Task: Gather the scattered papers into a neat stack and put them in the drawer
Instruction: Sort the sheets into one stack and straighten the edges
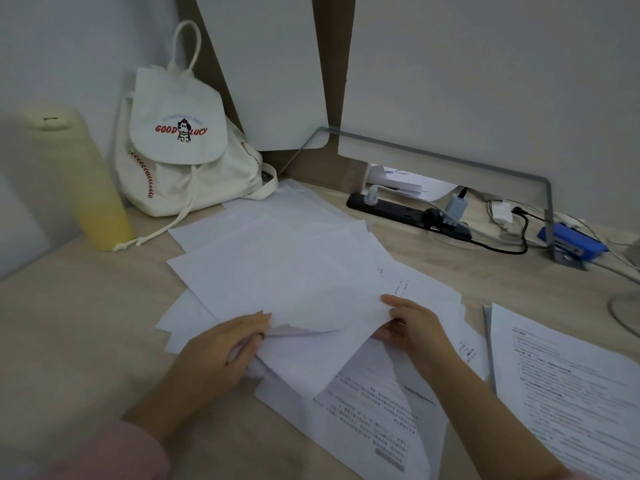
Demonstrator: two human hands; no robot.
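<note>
– At the tabletop's [69,323] far left edge, what's standing there?

– A pale yellow tumbler [79,181]. Just right of it, a white drawstring backpack [180,143] slumps into the wall corner, and its cord trails down near the tumbler's foot.

– And the hands?

– They're apart, one at each side of the pile. The left hand [221,348] grips the near edge of the papers [277,271], with fingers curled under the loose sheets. The right hand [412,327] pinches the near right corner of the top sheets, thumb on top. I'd say they're held that way so the sheets can be drawn together and squared.

– So where do the papers lie?

– They're fanned across the middle of the tabletop at odd angles, from the backpack's strap down towards the near edge. A second lot of printed pages [571,393] lies just beside them by the right edge, not yet gathered. No drawer is in view.

– What's behind?

– A black power strip [408,211] with plugs and cables sits along the back edge, partly under a glass riser [450,159]. A blue stapler [571,240] is towards the far right corner.

– And the room?

– The surface is pale wood grain, the walls are plain white and the light is dim.
</note>
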